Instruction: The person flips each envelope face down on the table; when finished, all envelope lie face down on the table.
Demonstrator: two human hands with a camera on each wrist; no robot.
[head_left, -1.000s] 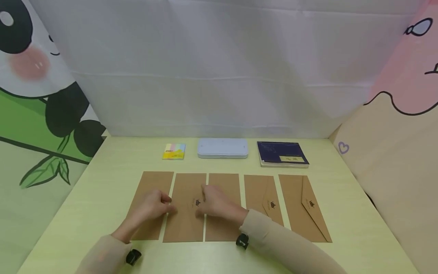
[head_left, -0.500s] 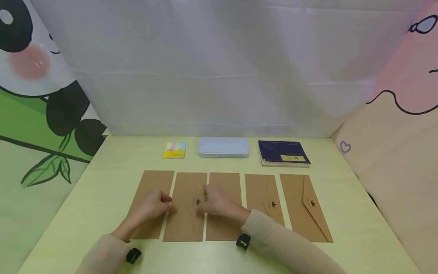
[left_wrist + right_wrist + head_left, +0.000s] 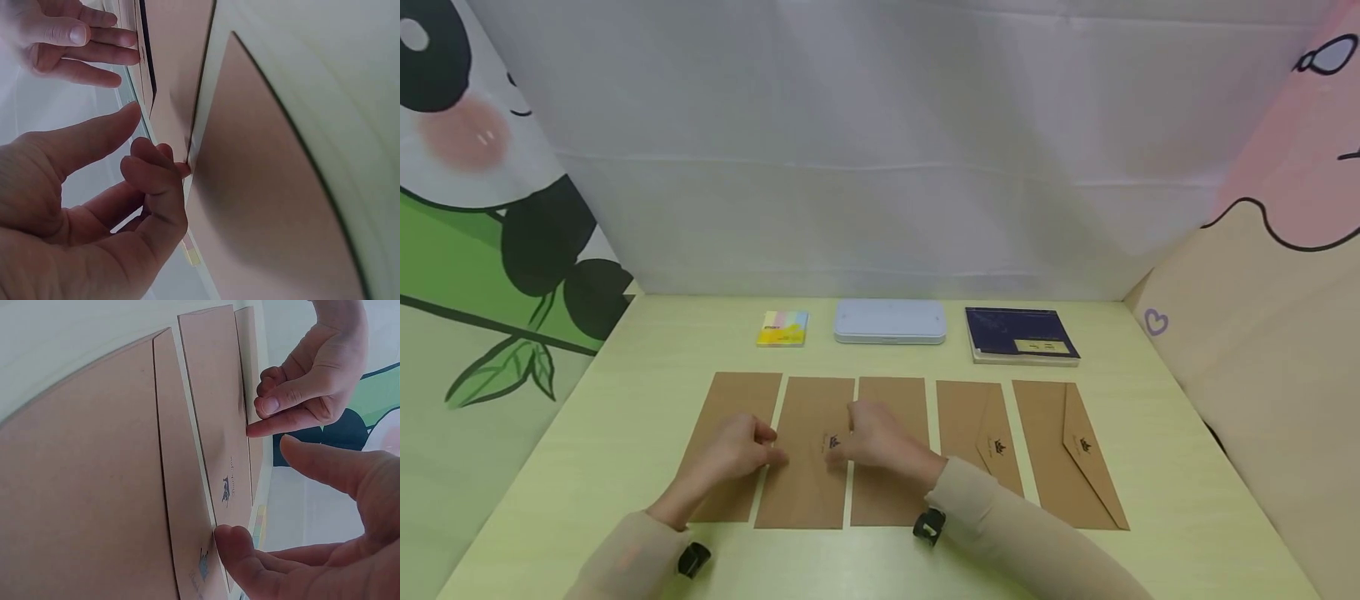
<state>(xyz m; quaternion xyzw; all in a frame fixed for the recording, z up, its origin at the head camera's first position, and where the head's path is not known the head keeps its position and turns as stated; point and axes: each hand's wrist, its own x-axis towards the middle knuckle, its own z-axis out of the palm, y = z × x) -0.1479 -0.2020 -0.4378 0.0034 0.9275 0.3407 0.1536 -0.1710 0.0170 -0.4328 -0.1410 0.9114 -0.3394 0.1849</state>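
Several brown paper envelopes lie side by side in a row in the head view. My left hand (image 3: 733, 450) reaches over the leftmost envelope (image 3: 741, 400), its fingertips at the left edge of the second envelope (image 3: 797, 492). In the right wrist view its index finger lies straight against that edge, other fingers bent. My right hand (image 3: 883, 442) spans part of the third envelope (image 3: 891, 392), with thumb and fingertips at the second envelope's right edge. That envelope's crown print (image 3: 225, 490) shows in the right wrist view. Neither hand grips anything.
Two more envelopes, the fourth (image 3: 958, 408) and fifth (image 3: 1041, 450), lie to the right with flaps showing. Behind the row sit a sticky-note pack (image 3: 782, 328), a pale case (image 3: 890, 321) and a dark blue notebook (image 3: 1018, 329). A white backdrop (image 3: 880, 167) rises behind.
The near end of the second envelope has shifted very slightly left, and the right hand has moved a touch with it. The left hand stays in place.
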